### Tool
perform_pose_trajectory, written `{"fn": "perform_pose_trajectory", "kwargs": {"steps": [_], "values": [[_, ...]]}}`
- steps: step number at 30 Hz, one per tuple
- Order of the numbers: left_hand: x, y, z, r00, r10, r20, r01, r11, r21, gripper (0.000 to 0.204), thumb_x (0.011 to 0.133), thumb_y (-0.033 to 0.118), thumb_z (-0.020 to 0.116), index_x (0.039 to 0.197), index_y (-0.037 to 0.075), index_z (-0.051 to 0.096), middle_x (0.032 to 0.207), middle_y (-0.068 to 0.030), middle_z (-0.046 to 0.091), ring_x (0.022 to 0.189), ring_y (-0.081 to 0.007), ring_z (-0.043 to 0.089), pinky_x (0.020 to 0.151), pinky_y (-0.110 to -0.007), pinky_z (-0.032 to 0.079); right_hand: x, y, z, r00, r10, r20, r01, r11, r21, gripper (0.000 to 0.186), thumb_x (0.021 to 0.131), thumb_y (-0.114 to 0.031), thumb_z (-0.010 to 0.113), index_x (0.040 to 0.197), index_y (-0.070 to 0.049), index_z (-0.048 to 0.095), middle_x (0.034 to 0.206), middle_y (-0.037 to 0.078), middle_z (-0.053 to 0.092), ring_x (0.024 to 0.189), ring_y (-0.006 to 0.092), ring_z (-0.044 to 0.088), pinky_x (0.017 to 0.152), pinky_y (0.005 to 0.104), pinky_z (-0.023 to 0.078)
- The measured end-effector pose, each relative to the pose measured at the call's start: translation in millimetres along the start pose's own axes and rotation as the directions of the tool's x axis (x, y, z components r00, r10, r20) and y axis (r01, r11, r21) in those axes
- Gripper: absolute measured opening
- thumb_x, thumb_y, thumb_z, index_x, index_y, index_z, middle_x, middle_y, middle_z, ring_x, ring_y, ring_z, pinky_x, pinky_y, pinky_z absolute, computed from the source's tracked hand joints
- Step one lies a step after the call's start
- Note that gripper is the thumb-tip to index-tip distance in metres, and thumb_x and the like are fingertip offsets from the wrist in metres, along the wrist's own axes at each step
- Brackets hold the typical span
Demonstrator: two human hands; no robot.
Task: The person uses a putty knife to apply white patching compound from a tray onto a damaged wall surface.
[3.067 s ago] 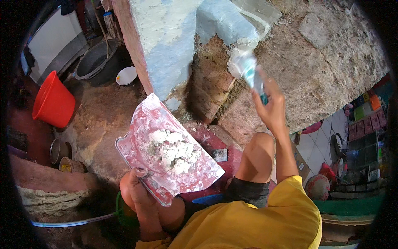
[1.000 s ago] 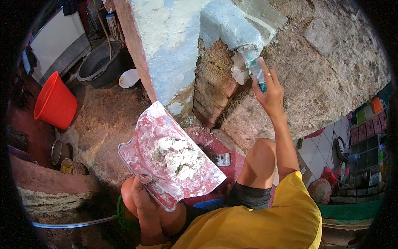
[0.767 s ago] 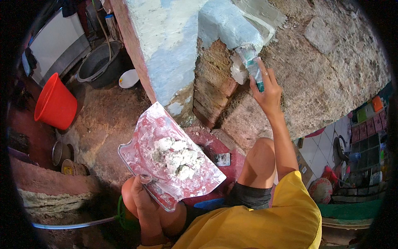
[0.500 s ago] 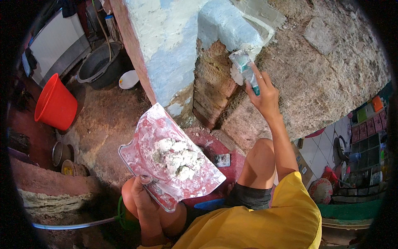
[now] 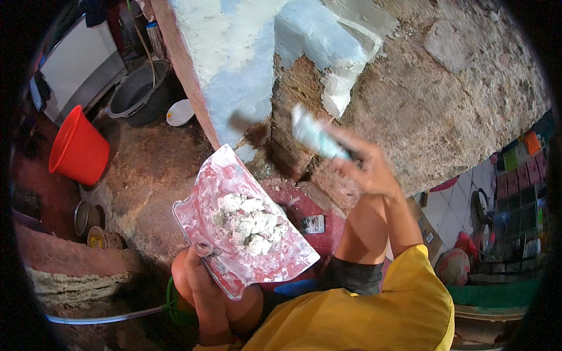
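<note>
Though it blurs, the right hand [image 5: 370, 168] grips a scraper [image 5: 319, 138]; the left hand [image 5: 198, 264], partly hidden, clasps a board [image 5: 227, 275].

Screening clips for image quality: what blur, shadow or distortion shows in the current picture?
Head view: motion blur smears the right hand and its scraper; head view: a dark shadow falls on the pale wall left of the scraper; head view: the white paste on the red board looks fairly crisp; head view: black fisheye borders curve along both sides.
</note>
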State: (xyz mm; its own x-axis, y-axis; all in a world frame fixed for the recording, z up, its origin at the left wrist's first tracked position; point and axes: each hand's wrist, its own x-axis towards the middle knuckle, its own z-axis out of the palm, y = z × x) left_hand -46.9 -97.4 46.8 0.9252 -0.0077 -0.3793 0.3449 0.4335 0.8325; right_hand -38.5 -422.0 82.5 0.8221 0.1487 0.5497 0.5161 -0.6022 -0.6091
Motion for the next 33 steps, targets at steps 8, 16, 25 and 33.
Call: {"fn": "perform_pose_trajectory", "kwargs": {"steps": [8, 16, 25, 33], "values": [[10.9, -13.3, -16.0, 0.981, -0.059, 0.187, 0.106, 0.962, -0.253, 0.041, 0.074, 0.013, 0.05, 0.109, -0.009, 0.053, 0.102, -0.0175, 0.061, 0.09, -0.0295, 0.06, 0.086, -0.039, 0.047, -8.7, -19.7, 29.3, 0.911, -0.138, 0.39, -0.019, 0.928, 0.372, 0.051, 0.077, -0.002, 0.058, 0.128, -0.003, 0.051, 0.105, 0.019, 0.06, 0.092, 0.0298, 0.058, 0.085, 0.0332, 0.044], [8.5, -14.5, -14.2, 0.999, 0.031, 0.013, -0.029, 0.989, -0.145, 0.044, 0.073, 0.019, 0.053, 0.11, -0.004, 0.053, 0.103, -0.0151, 0.06, 0.089, -0.0292, 0.06, 0.081, -0.038, 0.049, -21.6, 15.7, -0.2, 0.948, -0.021, -0.317, -0.077, 0.953, -0.293, 0.045, 0.075, -0.003, 0.061, 0.12, -0.003, 0.058, 0.099, 0.017, 0.06, 0.085, 0.0261, 0.058, 0.079, 0.0376, 0.046], [-0.9, -7.9, 4.2, 0.998, 0.016, -0.056, -0.022, 0.993, -0.117, 0.036, 0.072, 0.02, 0.056, 0.1, -0.002, 0.057, 0.093, -0.0119, 0.06, 0.078, -0.027, 0.06, 0.073, -0.035, 0.049, 12.3, 68.2, 1.2, 0.753, -0.28, -0.596, -0.237, 0.73, -0.641, 0.054, 0.076, 0.002, 0.064, 0.128, -0.005, 0.05, 0.106, 0.02, 0.047, 0.096, 0.0327, 0.05, 0.08, 0.0372, 0.044], [5.3, -8.3, -6.2, 0.998, -0.016, -0.066, 0.012, 0.998, -0.064, 0.047, 0.068, 0.017, 0.052, 0.109, -0.008, 0.051, 0.1, -0.017, 0.06, 0.089, -0.0299, 0.059, 0.083, -0.039, 0.048, 9.1, 76.3, 9.9, 0.731, -0.217, -0.647, -0.283, 0.766, -0.577, 0.052, 0.077, 0.001, 0.063, 0.127, -0.005, 0.051, 0.104, 0.02, 0.046, 0.094, 0.0326, 0.05, 0.08, 0.0366, 0.044]]}}
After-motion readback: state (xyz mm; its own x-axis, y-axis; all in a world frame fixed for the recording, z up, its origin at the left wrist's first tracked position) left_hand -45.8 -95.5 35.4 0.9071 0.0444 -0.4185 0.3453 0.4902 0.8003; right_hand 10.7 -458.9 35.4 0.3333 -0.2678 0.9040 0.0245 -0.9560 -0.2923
